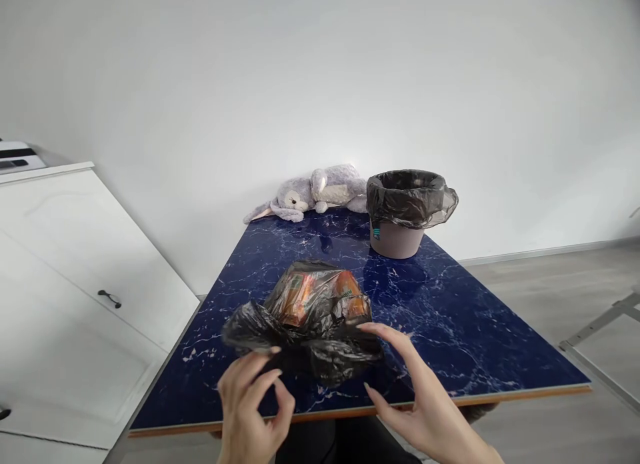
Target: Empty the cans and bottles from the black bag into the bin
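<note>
A thin black plastic bag (320,357) lies on the blue marbled table in front of me. Through its see-through film show orange packages (299,300) whose kind I cannot make out. My left hand (253,401) is at the bag's near left edge, its fingers bent and thumb apart from them. The fingertips come up to the loose film, and whether they touch it is unclear. On the other side, my right hand (420,397) is spread, with the index finger along the bag's right side and the thumb lower, over the table. Neither hand grips the bag.
A waste bin (399,241) lined with a black bag stands at the table's (450,331) back right. Beside it, a grey plush rabbit (305,191) lies against the wall. A white cabinet (85,277) is at left, and a metal frame (600,324) at right.
</note>
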`<state>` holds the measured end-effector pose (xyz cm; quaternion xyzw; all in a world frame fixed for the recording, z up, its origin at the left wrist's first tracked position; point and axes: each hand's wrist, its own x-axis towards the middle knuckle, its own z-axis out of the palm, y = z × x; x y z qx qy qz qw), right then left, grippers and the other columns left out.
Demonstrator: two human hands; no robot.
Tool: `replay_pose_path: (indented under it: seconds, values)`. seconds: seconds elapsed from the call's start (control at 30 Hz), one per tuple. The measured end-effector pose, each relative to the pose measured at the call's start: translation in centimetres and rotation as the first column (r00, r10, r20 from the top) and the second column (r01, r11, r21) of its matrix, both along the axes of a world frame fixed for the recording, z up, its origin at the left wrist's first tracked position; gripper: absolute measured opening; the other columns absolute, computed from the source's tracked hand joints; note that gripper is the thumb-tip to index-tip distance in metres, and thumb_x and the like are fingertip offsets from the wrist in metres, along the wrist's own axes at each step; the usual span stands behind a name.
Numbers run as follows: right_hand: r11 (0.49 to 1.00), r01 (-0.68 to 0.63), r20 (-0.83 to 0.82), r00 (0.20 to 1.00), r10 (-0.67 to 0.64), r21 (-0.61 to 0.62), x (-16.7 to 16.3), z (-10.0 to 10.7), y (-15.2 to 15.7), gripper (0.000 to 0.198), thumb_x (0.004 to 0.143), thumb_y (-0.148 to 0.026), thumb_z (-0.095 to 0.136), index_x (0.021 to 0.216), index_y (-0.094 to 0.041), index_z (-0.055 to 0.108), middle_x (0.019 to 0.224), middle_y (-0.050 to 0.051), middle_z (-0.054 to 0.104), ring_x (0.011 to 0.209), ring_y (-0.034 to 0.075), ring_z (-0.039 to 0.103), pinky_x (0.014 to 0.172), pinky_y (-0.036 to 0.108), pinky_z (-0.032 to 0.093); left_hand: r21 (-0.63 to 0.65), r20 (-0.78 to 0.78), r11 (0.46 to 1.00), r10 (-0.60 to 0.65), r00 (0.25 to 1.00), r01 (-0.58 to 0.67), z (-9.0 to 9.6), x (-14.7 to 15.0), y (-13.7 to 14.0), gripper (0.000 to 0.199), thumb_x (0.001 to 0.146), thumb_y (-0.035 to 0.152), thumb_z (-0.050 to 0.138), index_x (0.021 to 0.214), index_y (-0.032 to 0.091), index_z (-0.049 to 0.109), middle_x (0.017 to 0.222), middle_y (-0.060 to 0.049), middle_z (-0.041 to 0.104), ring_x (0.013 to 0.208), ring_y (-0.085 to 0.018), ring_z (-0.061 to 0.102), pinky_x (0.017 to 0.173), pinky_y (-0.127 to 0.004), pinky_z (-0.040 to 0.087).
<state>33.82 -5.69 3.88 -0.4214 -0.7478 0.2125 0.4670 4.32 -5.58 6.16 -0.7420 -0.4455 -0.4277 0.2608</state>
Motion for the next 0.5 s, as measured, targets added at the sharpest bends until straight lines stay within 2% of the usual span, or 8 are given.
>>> replay_pose_path:
  seconds: [0.07,0.17,0.23,0.3,0.4,0.5]
  values:
    - [0.997,-0.058,0.038,0.998,0.056,0.056,-0.7,1.1,0.2,0.076,0.095,-0.017,0.065,0.163,-0.033,0.035,0.14,0.012,0.066,0.138,0.031,0.059,0.112,0.05,0.057,-0.138,-0.142,0.99,-0.057,0.988,0.037,0.4,0.8,-0.4,0.034,0.093,0.012,0.061,0.123,0.028,0.061,0.11,-0.007,0.074,0.109,-0.027,0.072,0.101,-0.047,0.055]
    - [0.981,-0.141,0.087,0.988,0.13,0.136,-1.6,1.9,0.6,0.053,0.093,-0.008,0.061,0.14,-0.033,0.06,0.113,0.007,0.072,0.115,0.029,0.067,0.104,0.05,0.06,-0.305,-0.219,0.948,-0.156,0.963,0.084,0.5,0.9,-0.6,0.03,0.097,0.017,0.057,0.125,0.027,0.064,0.106,-0.005,0.078,0.101,-0.025,0.076,0.101,-0.043,0.055]
    - [0.971,-0.17,0.099,0.983,0.154,0.171,-1.9,1.9,0.6,0.041,0.09,-0.003,0.057,0.119,-0.03,0.067,0.106,0.006,0.071,0.104,0.026,0.067,0.101,0.05,0.06,-0.356,-0.245,0.931,-0.172,0.954,0.076,-0.3,0.3,-0.6,0.027,0.1,0.021,0.057,0.124,0.027,0.065,0.106,-0.005,0.08,0.098,-0.026,0.077,0.097,-0.042,0.057]
    - [0.964,-0.175,0.085,0.983,0.161,0.2,-1.9,1.8,0.1,0.037,0.09,-0.001,0.054,0.111,-0.029,0.067,0.103,0.005,0.069,0.098,0.025,0.067,0.097,0.049,0.062,-0.338,-0.282,0.941,-0.136,0.95,0.035,-1.7,-0.8,-0.6,0.027,0.103,0.026,0.057,0.128,0.026,0.066,0.109,-0.006,0.081,0.101,-0.029,0.078,0.097,-0.044,0.057]
    - [0.949,-0.191,0.033,0.982,0.188,0.253,-1.9,2.1,-1.4,0.033,0.093,-0.002,0.054,0.108,-0.03,0.066,0.096,0.005,0.067,0.089,0.024,0.067,0.091,0.047,0.062,-0.267,-0.297,0.96,-0.001,0.955,-0.082,-3.0,-2.8,-0.6,0.027,0.105,0.027,0.052,0.126,0.027,0.069,0.112,-0.01,0.08,0.104,-0.035,0.076,0.098,-0.053,0.056]
    - [0.957,-0.194,-0.06,0.976,0.212,0.218,-2.4,2.7,-3.4,0.03,0.097,-0.005,0.055,0.105,-0.032,0.066,0.09,0.004,0.068,0.077,0.022,0.067,0.094,0.05,0.062,-0.184,-0.12,0.922,0.323,0.939,-0.341,-1.7,-5.0,-0.9,0.032,0.104,0.03,0.054,0.131,0.021,0.066,0.13,-0.022,0.07,0.122,-0.045,0.067,0.105,-0.071,0.049]
